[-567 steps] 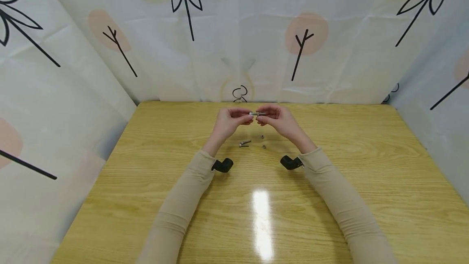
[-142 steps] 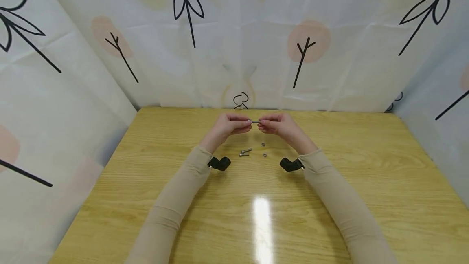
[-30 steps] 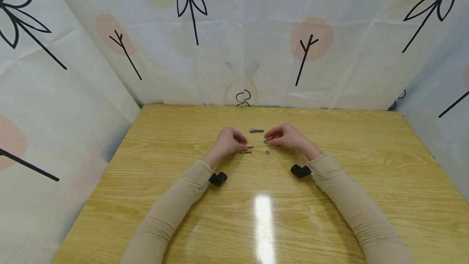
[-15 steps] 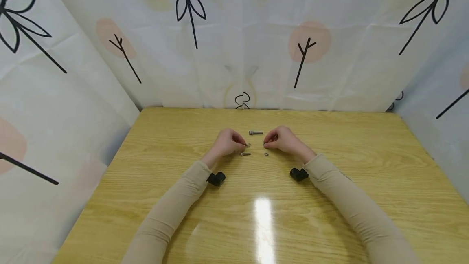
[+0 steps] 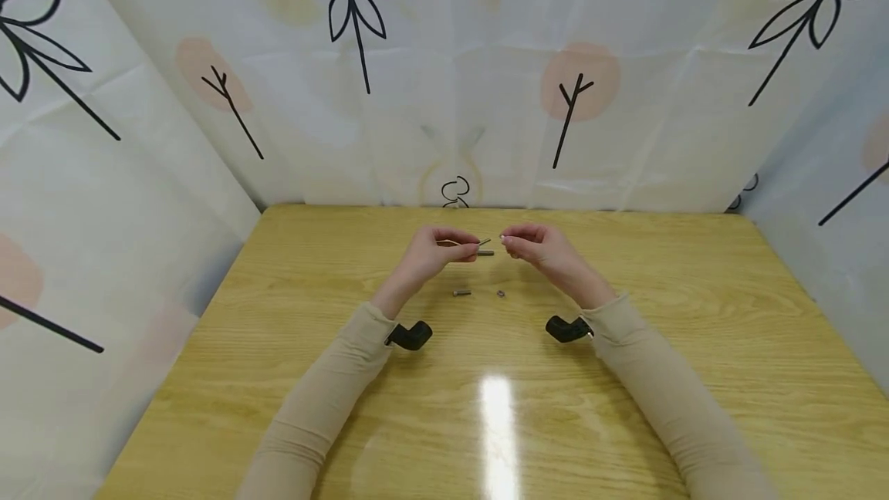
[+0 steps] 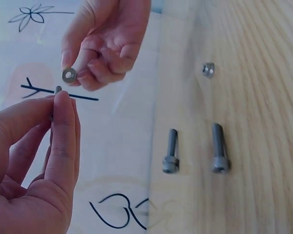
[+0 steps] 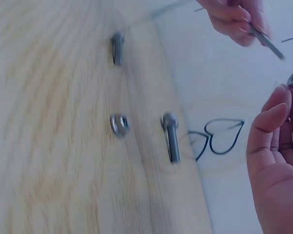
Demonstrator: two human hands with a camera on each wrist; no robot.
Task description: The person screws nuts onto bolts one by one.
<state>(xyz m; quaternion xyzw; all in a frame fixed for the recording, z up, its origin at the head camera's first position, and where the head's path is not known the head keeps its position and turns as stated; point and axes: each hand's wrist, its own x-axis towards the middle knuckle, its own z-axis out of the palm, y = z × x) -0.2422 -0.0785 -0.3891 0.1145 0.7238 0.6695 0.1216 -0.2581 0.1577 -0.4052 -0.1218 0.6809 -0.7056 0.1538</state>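
Note:
My left hand [image 5: 425,259] pinches a small metal bolt [image 7: 269,45] between thumb and fingers, its threaded end pointing toward the right hand. Across a narrow gap, my right hand [image 5: 556,259] holds a small nut [image 6: 73,77] at its fingertips, apart from the bolt. Below the hands, a larger bolt [image 5: 486,253] lies near the table's back edge, its head hidden by the left hand in the head view; a collar, seemingly a nut, sits by its head in the left wrist view. Closer to me lie another small bolt [image 5: 461,293] and a loose nut [image 5: 501,294].
The wooden table [image 5: 625,376] reaches back to a white patterned curtain [image 5: 444,99], with more curtain on both sides. Black wrist mounts [image 5: 411,336] stick out inward from both sleeves. A bright light reflection lies on the table's front middle.
The larger bolt, earlier held between both hands, now lies on the table. Since then the left hand has picked up a small bolt and the right a nut; both hands have risen and moved back.

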